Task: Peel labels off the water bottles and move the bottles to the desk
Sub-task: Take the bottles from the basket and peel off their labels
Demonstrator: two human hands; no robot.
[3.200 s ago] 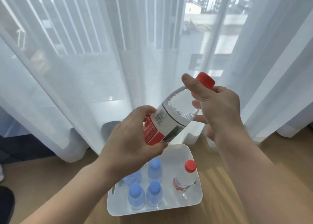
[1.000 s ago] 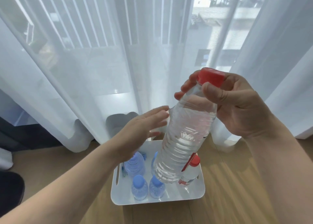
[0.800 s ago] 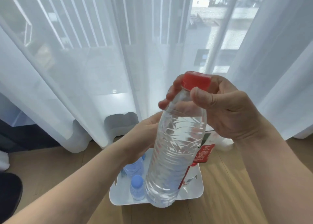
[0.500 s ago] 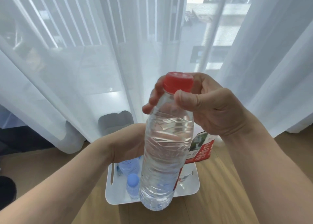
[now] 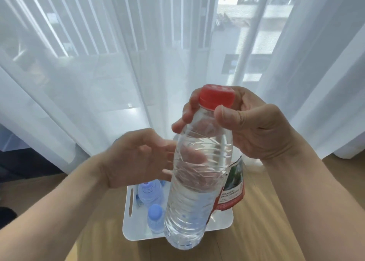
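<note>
A clear water bottle (image 5: 195,183) with a red cap (image 5: 216,96) hangs upright in front of me. My right hand (image 5: 254,130) grips it at the neck, just under the cap. Its red and white label (image 5: 231,183) is peeled loose and sticks out from the bottle's right side. My left hand (image 5: 138,158) is at the bottle's left, fingers reaching behind it and showing blurred through the water. Whether those fingers hold the label is hidden.
Below on the wooden floor (image 5: 256,231) sits a white tray (image 5: 129,227) holding small blue-capped bottles (image 5: 155,215), partly hidden by the held bottle. Sheer white curtains (image 5: 98,73) hang across the window straight ahead.
The label went from wrapped on the bottle to hanging loose at its right. The bottle turned upright and came closer. My left hand let go and moved behind it.
</note>
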